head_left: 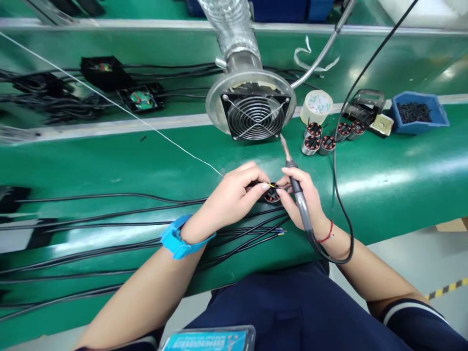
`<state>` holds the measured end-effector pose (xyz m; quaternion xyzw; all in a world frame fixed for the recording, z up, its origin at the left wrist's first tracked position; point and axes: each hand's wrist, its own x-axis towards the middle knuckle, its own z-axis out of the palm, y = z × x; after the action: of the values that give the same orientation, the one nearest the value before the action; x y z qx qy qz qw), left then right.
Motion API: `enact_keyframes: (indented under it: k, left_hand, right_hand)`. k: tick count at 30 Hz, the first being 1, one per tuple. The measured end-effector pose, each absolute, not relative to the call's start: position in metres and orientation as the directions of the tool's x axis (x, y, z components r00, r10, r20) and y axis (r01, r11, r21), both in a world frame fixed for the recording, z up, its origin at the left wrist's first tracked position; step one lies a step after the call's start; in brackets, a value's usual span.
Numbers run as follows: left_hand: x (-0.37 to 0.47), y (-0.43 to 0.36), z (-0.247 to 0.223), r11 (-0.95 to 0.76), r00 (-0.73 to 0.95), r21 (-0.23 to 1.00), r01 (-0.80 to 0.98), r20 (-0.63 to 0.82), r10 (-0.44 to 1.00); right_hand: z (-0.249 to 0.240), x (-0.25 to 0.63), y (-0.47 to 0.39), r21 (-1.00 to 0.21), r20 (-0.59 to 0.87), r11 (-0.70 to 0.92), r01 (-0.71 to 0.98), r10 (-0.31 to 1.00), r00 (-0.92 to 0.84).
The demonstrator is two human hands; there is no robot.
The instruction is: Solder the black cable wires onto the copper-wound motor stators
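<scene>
My left hand point(237, 195) is closed in a pinch on a thin yellow wire point(272, 185) above a small round motor part point(272, 196) with a black top and orange-red coils. A thin whitish solder wire point(175, 145) runs from the upper left down to this hand. In my right hand point(309, 192) rests a soldering iron point(300, 202), its tip pointing up and away toward the fan. The right thumb and fingertips are also at the right side of the motor part, touching or very near it. Hidden by fingers is the exact grip there.
A fume fan point(258, 116) on a duct hangs just beyond my hands. Several similar motor parts point(311, 145) stand at right, near a tape roll point(316, 106) and a blue bin point(419, 113). Black cables point(142, 225) lie across the left bench. The iron's cord point(335, 170) loops by my right wrist.
</scene>
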<state>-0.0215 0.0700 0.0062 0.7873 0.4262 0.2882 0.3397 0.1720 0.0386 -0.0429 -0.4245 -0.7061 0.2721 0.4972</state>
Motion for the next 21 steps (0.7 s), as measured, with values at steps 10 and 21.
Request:
enact_keyframes:
  k: [10,21]
  left_hand:
    - [-0.084,0.128,0.011,-0.121,0.066,0.711,0.692,0.106,0.992]
    - [-0.099,0.171,-0.001,-0.053,-0.287,0.925,0.376,0.170,0.943]
  right_hand:
    - [-0.059,0.200,0.037,-0.850,0.492,0.473,0.230,0.870,0.029]
    - [-0.064,0.210,0.040,-0.820,0.496,0.465,0.333,0.868,0.009]
